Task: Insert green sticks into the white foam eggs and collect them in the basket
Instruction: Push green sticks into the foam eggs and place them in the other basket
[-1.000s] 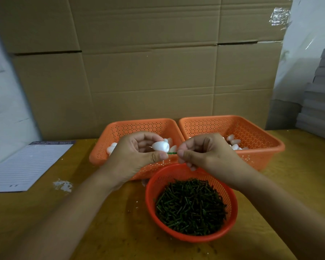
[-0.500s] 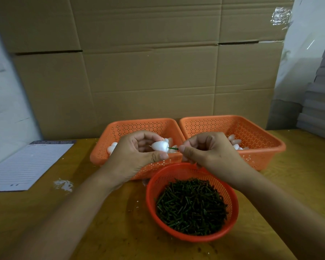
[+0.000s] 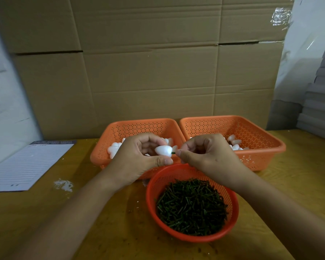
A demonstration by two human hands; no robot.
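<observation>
1. Closest to me, at about 6 o'clock on the yellow-brown wooden table (image 3: 45,222), sits a round orange plastic basket with little holes (image 3: 154,186). It is heaped with short dark green sticks (image 3: 191,207).

2. Just above that round basket are my two hands, close together in the middle.

3. My left hand (image 3: 137,162) is at 9 o'clock from the middle. Its fingers are curled round a small white foam egg (image 3: 163,150), with my thumb under the egg and my fingertips over it.

4. My right hand (image 3: 208,156) is at 3 o'clock from the egg. My thumb and first finger are pinched tight on one thin green stick (image 3: 173,152). Only a tiny bit of the stick shows between my fingertips and the egg. The stick touches the egg's right end.

5. At 9 o'clock on the table lies a white lined sheet of paper (image 3: 26,166). Near it, toward me, is a little patch of white foam crumbs (image 3: 63,184).

6. Behind my hands, at 12 o'clock, two square orange plastic baskets stand side by side, touching. The left square basket (image 3: 139,126) and the right square basket (image 3: 251,136) both have loose white foam eggs (image 3: 235,145) in them.

7. Farthest away stands a big wall of brown cardboard boxes (image 3: 148,72). At 2 o'clock there is a stack of flat grey sheets (image 3: 319,104).
</observation>
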